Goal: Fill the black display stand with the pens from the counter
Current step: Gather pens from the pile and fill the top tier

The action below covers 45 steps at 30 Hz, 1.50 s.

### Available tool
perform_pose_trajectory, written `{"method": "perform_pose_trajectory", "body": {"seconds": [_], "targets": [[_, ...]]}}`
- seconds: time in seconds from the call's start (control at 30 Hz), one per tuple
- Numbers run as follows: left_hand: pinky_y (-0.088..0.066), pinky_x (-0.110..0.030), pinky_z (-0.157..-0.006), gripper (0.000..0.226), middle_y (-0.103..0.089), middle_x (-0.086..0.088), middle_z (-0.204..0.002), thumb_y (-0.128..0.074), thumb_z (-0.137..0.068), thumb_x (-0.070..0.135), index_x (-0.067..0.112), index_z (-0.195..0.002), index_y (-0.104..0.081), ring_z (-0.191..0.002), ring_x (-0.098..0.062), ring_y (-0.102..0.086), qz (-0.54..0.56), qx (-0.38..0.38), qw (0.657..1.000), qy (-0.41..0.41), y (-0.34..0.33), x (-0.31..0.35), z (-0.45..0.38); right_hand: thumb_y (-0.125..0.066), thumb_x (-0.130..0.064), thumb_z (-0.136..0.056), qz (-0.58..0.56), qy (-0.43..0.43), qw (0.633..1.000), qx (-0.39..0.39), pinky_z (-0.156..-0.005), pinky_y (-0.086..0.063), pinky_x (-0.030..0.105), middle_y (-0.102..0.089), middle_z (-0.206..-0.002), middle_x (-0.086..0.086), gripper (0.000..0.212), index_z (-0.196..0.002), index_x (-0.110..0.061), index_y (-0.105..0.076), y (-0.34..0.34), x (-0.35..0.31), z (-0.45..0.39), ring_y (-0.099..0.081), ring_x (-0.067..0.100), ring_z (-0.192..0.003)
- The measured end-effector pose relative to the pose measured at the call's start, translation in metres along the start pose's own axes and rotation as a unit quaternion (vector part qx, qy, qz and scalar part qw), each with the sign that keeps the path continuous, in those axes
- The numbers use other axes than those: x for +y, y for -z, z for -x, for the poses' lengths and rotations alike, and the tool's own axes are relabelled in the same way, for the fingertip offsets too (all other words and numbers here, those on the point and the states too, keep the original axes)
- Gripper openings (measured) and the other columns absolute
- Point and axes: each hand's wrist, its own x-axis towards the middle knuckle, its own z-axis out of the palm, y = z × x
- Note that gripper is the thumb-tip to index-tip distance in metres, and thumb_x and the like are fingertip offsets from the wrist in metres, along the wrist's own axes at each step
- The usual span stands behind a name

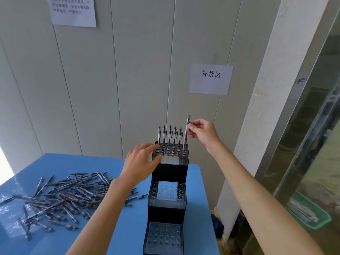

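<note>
The black display stand [168,181] sits near the blue table's [55,162] right edge. The left hand [141,161] rests open-fingered on the top tier's left corner. The right hand [202,131] pinches a pen [186,133] upright over the back row's right end, beside five standing pens [170,135]. Loose pens [64,196] lie heaped on the table's left.

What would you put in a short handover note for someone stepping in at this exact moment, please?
Right hand: pinches a pen near its top, its tip at a back-row hole on the top tier's right end.
Left hand: open, fingers resting on the top tier's left edge, steadying the black display stand.
Done: five pens stand in the top tier's back row.
Left: the rest of the top tier, and the middle and bottom tiers, which hold no pens. The loose pens lie piled on the blue counter, left of the stand.
</note>
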Motion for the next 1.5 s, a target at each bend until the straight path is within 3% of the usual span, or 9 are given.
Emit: {"method": "perform_pose_trajectory", "body": {"seconds": [0.1, 0.23, 0.47, 0.73, 0.97, 1.13, 1.27, 1.5], "targets": [[-0.038, -0.044, -0.111, 0.055, -0.05, 0.004, -0.152, -0.044, -0.101, 0.057, 0.033, -0.15, -0.047, -0.138, -0.022, -0.044, -0.067, -0.016, 0.998, 0.002, 0.0, -0.005, 0.0, -0.066, -0.003, -0.094, 0.048, 0.059, 0.995, 0.065, -0.071, -0.061, 0.033, -0.07, -0.078, 0.004, 0.013, -0.085, -0.012, -0.063, 0.0, 0.001, -0.007, -0.069, 0.019, -0.068], [-0.036, -0.045, -0.114, 0.055, -0.046, 0.004, -0.155, -0.043, -0.102, 0.056, 0.033, -0.152, -0.045, -0.141, -0.021, -0.041, -0.088, -0.031, 0.996, 0.006, -0.001, -0.009, 0.001, -0.065, 0.0, -0.093, 0.085, 0.102, 0.987, 0.091, -0.072, -0.062, 0.038, -0.071, -0.077, 0.005, 0.011, -0.086, -0.009, -0.065, -0.004, 0.008, -0.011, -0.071, 0.027, -0.071], [-0.044, -0.044, -0.107, 0.044, -0.053, 0.007, -0.148, -0.049, -0.103, 0.048, 0.035, -0.145, -0.053, -0.134, -0.02, -0.05, -0.069, -0.042, 0.997, -0.006, -0.001, -0.013, 0.006, -0.067, -0.001, -0.092, 0.095, 0.108, 0.985, 0.093, -0.076, -0.061, 0.045, -0.073, -0.076, 0.007, 0.017, -0.083, -0.015, -0.066, -0.009, 0.025, -0.014, -0.072, 0.028, -0.072], [-0.044, -0.043, -0.107, 0.046, -0.053, 0.008, -0.148, -0.048, -0.103, 0.048, 0.035, -0.147, -0.05, -0.133, -0.019, -0.049, -0.068, -0.032, 0.997, 0.007, 0.003, -0.006, 0.009, -0.071, -0.007, -0.09, 0.15, 0.089, 0.983, 0.054, -0.079, -0.061, 0.044, -0.075, -0.078, 0.005, 0.003, -0.091, -0.01, -0.073, -0.017, 0.046, -0.014, -0.073, 0.018, -0.072], [-0.043, -0.042, -0.105, 0.047, -0.054, 0.008, -0.147, -0.049, -0.103, 0.048, 0.034, -0.148, -0.05, -0.132, -0.019, -0.05, -0.076, -0.029, 0.996, 0.021, 0.001, 0.0, 0.017, -0.074, -0.017, -0.089, 0.183, 0.078, 0.979, 0.051, -0.081, -0.059, 0.044, -0.075, -0.08, 0.004, 0.008, -0.091, -0.009, -0.076, -0.014, 0.053, -0.014, -0.072, 0.02, -0.075], [-0.042, -0.041, -0.105, 0.047, -0.054, 0.008, -0.146, -0.05, -0.103, 0.047, 0.033, -0.148, -0.05, -0.133, -0.019, -0.049, -0.071, -0.023, 0.997, 0.036, 0.003, 0.012, 0.025, -0.075, -0.021, -0.089, 0.192, 0.075, 0.977, 0.054, -0.085, -0.057, 0.034, -0.075, -0.092, 0.004, 0.021, -0.106, -0.008, -0.073, -0.005, 0.059, -0.006, -0.069, 0.015, -0.08], [-0.043, -0.039, -0.103, 0.047, -0.054, 0.008, -0.146, -0.05, -0.103, 0.046, 0.033, -0.148, -0.049, -0.13, -0.019, -0.051, -0.066, -0.02, 0.997, 0.046, 0.004, 0.024, 0.03, -0.076, -0.028, -0.088, 0.175, 0.087, 0.981, -0.007, -0.088, -0.052, 0.026, -0.072, -0.103, -0.001, 0.043, -0.127, -0.012, -0.064, -0.007, 0.048, -0.01, -0.067, 0.012, -0.088], [-0.043, -0.041, -0.104, 0.048, -0.054, 0.007, -0.145, -0.051, -0.102, 0.045, 0.032, -0.148, -0.049, -0.131, -0.019, -0.051, -0.066, -0.025, 0.995, 0.064, 0.003, 0.032, 0.041, -0.077, -0.022, -0.087, 0.222, 0.095, 0.97, 0.003, -0.085, -0.058, 0.044, -0.077, -0.084, 0.003, 0.015, -0.097, -0.011, -0.078, -0.01, 0.048, -0.026, -0.072, 0.02, -0.079]]}}
